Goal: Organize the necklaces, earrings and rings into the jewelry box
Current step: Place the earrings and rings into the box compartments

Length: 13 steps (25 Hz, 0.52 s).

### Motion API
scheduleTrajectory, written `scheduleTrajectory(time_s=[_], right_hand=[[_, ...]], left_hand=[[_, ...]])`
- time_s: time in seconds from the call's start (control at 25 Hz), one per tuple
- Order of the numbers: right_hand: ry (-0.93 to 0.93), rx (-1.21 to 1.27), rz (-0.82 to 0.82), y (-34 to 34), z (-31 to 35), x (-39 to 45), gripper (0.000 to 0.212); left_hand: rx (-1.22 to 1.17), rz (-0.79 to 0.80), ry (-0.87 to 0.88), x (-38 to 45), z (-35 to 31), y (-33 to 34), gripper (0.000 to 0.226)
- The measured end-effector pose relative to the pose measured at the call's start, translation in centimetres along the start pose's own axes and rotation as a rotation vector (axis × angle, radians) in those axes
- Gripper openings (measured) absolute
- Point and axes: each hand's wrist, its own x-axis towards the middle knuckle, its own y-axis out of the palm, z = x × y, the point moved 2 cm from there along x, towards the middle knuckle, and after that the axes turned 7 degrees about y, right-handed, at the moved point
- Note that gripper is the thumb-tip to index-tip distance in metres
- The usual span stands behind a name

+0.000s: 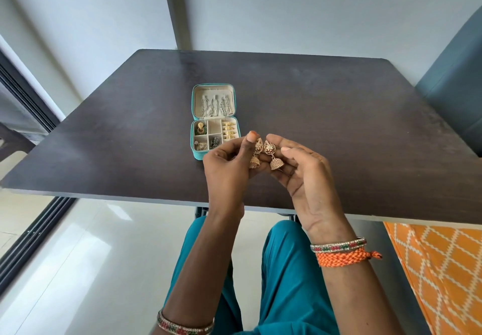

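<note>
With necklaces and rings stowed, the left hand [229,163] and right hand [300,167] each pinch a gold jhumka earring [271,156], likely bound next for the jewelry box's [198,153] free middle compartment.

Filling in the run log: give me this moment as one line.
left hand: pinches gold bell-drop earring | right hand: pinches matching gold earring | open teal jewelry box: middle compartment free
</note>
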Motion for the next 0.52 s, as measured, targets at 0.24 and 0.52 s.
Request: scheduleTrajectory(time_s=[0.24, 0.52], right_hand=[[0.033, 0.020, 0.016, -0.01, -0.45, 0.11, 0.032], [0.045, 0.021, 0.029, 0.11, -0.62, 0.28, 0.036]], left_hand=[[-0.042, -0.051, -0.147, -0.31, -0.04, -0.14, 0.031], [-0.106, -0.119, -0.180, -0.31, -0.75, -0.28, 0.037]])
